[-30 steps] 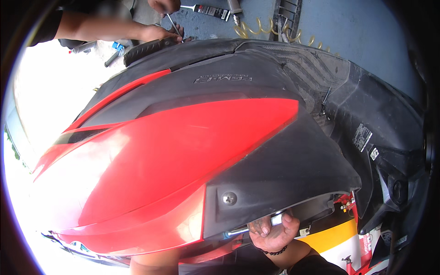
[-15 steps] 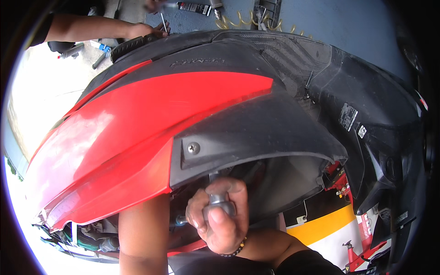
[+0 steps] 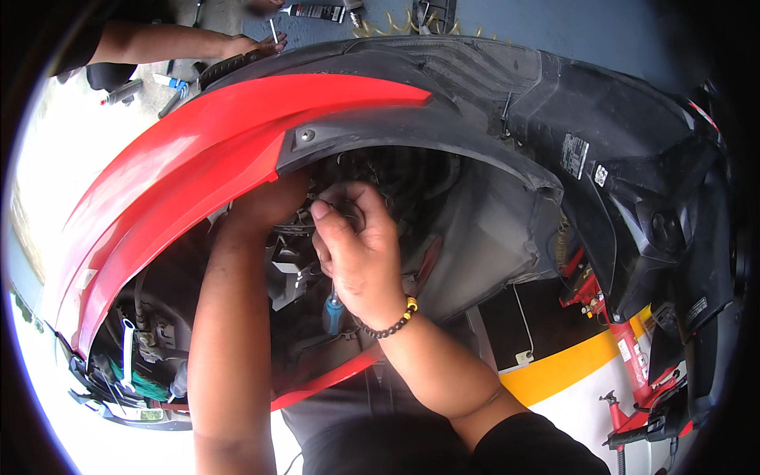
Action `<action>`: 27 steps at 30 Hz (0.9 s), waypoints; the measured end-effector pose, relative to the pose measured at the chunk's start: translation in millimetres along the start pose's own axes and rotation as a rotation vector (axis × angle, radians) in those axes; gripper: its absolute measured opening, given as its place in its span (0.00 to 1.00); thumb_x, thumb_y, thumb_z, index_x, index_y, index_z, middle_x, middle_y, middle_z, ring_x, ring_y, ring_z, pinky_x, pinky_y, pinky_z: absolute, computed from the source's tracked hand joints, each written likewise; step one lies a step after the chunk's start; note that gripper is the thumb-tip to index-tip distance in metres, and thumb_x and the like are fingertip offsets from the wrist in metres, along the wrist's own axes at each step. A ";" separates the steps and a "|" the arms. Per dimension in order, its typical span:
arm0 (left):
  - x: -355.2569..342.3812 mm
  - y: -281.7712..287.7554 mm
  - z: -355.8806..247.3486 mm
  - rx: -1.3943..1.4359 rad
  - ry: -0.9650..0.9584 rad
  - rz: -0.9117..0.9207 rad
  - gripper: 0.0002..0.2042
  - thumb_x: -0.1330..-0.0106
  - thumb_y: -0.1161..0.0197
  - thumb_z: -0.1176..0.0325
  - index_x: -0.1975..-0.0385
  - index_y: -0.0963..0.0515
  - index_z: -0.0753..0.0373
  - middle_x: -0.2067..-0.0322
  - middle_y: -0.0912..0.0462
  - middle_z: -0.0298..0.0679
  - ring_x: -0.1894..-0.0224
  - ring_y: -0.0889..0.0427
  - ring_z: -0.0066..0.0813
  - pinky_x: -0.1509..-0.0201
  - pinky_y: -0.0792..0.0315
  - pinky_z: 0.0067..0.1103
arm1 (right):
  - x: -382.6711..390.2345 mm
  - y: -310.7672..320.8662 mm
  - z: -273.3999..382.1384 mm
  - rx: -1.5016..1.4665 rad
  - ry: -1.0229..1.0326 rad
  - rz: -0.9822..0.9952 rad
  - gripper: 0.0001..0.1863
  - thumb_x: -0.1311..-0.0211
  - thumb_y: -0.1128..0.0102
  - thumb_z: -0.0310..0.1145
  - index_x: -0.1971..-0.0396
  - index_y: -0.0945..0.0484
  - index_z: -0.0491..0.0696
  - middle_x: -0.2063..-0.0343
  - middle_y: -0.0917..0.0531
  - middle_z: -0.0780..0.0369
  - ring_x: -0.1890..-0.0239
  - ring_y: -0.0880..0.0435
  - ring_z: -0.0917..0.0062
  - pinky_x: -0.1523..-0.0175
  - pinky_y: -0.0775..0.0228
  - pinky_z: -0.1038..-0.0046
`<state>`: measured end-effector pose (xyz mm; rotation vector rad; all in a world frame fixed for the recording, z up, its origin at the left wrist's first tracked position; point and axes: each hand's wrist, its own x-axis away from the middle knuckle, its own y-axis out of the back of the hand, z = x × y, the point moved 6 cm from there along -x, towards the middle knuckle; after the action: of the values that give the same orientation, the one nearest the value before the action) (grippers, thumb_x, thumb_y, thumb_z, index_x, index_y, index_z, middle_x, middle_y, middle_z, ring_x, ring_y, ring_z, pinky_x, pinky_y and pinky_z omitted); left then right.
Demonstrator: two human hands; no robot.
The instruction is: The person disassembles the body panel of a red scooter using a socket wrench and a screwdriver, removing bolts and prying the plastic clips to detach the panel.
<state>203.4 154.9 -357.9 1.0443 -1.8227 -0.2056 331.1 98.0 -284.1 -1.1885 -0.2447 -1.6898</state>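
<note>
My left hand [image 3: 273, 198] reaches in beneath the edge of a scooter's red side panel [image 3: 190, 150]; its fingers are hidden there. Beside it, my right hand [image 3: 356, 245] is closed in the opening under the dark grey panel [image 3: 380, 131]. Its fingers curl round a grey metal tool with a round head [image 3: 348, 214], mostly covered by the hand. Below the right wrist, a screwdriver with a blue handle [image 3: 332, 315] sits among the parts in the opening. Near the upper left, another person's hand [image 3: 257, 46] rests by the far side of the scooter, beside a thin pale rod.
A wrench [image 3: 128, 348] stands at the lower left of the scooter's body. The red lift frame [image 3: 629, 356] is at the right, near a yellow stripe [image 3: 554, 376]. A coiled yellow hose [image 3: 388, 24] and a black tube [image 3: 317, 13] lie on the far floor.
The red and grey panels have shifted up and away, showing more of the inside. My right hand has moved up and deeper into the opening with the metal tool.
</note>
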 end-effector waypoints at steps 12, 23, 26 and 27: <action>115.5 -4.3 0.8 1.344 0.549 -0.298 0.23 0.24 0.56 0.61 0.35 0.38 0.68 0.40 0.28 0.45 0.40 0.27 0.35 0.37 0.33 0.28 | -25.3 -23.4 -14.9 0.716 0.127 -0.037 0.19 0.30 0.48 0.41 0.50 0.30 0.40 0.56 0.20 0.47 0.51 0.21 0.54 0.47 0.30 0.64; 92.4 -27.5 3.3 1.551 0.570 -0.134 0.18 0.28 0.52 0.64 0.44 0.29 0.67 0.48 0.23 0.47 0.48 0.23 0.37 0.42 0.31 0.30 | -15.6 -29.4 -11.8 1.530 -0.137 0.289 0.19 0.39 0.54 0.30 0.49 0.33 0.36 0.61 0.19 0.40 0.56 0.17 0.51 0.51 0.24 0.56; 91.4 -35.3 -1.3 1.379 0.559 -0.120 0.12 0.31 0.45 0.69 0.54 0.24 0.67 0.60 0.19 0.41 0.59 0.21 0.27 0.54 0.27 0.23 | -13.5 -22.9 -8.1 1.584 -0.125 0.297 0.17 0.37 0.57 0.29 0.51 0.32 0.36 0.61 0.19 0.39 0.57 0.17 0.51 0.51 0.24 0.56; 90.1 -35.9 -4.4 1.386 0.554 -0.135 0.11 0.32 0.44 0.69 0.56 0.23 0.67 0.63 0.18 0.39 0.61 0.21 0.25 0.56 0.27 0.22 | -12.4 -22.3 -8.4 1.623 -0.133 0.326 0.16 0.35 0.59 0.29 0.52 0.31 0.37 0.61 0.19 0.40 0.57 0.17 0.51 0.51 0.23 0.56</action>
<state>214.3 68.3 -315.4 1.8642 -1.2190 1.3159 308.1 110.7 -290.1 -0.0503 -1.1452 -0.6392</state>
